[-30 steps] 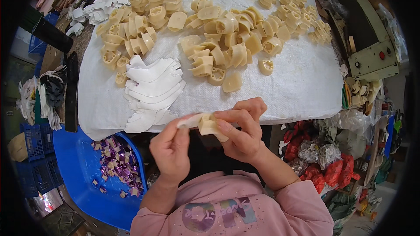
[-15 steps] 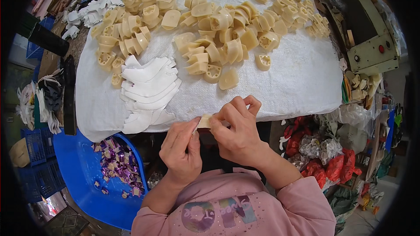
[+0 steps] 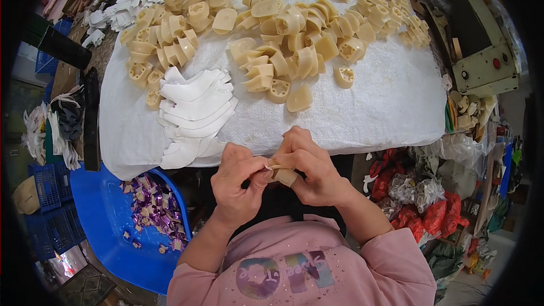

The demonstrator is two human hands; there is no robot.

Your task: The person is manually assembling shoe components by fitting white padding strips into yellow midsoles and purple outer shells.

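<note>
Just off the near edge of the covered table, a small beige moulded block [image 3: 285,178], shaped like a shoe heel, is held between my two hands. My right hand [image 3: 315,171] wraps its fingers around the block from the right. Thumb and forefinger of my left hand [image 3: 238,183] pinch at the block's left side, where a thin white edge shows; what that edge belongs to is mostly hidden. A fanned stack of white cut sheets [image 3: 195,107] lies on the table beyond my left hand. Farther back are heaps of similar beige heel blocks [image 3: 306,59].
White woven sheeting [image 3: 391,102] covers the table. At lower left stands a blue tub [image 3: 93,224] with shiny purple-wrapped blocks [image 3: 156,209] inside. Red and clear plastic bags [image 3: 447,215] pile up at the right, below a machine housing with a red button [image 3: 487,68].
My hands have turned the block, so more of its beige face shows below the fingers. My left fingers have shifted right along its edge. The view has moved slightly.
</note>
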